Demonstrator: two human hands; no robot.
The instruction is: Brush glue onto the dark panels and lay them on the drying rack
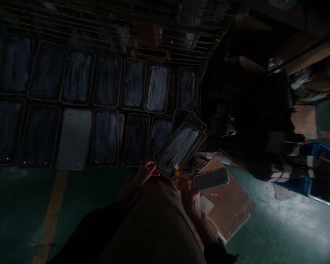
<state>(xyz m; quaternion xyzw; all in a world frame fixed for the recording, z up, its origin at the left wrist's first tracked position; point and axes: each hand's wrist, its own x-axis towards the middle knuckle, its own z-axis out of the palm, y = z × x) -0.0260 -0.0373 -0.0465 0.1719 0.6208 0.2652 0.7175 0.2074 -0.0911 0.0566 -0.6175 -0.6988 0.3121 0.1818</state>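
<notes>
A dark rectangular panel with rounded corners [178,148] lies tilted on top of other similar panels, with whitish streaks across its face. My left hand [146,173] is closed on the panel's lower left corner, thumb near the rim. My right hand [191,196] is wrapped around a small brush with an orange handle [177,172]. The pale brush tip touches the lower end of the panel's streaked face. Below and to the right, a smaller dark panel with a light rim [211,179] lies on brown cardboard [228,201].
Two rows of streaked dark panels [77,77] stretch leftward, with one plain grey panel [74,139] among them. Behind stands a wire rack [99,29]. Dark stacked items and a blue crate [315,150] are at right. The green floor [93,190] has a yellow line. Lighting is dim.
</notes>
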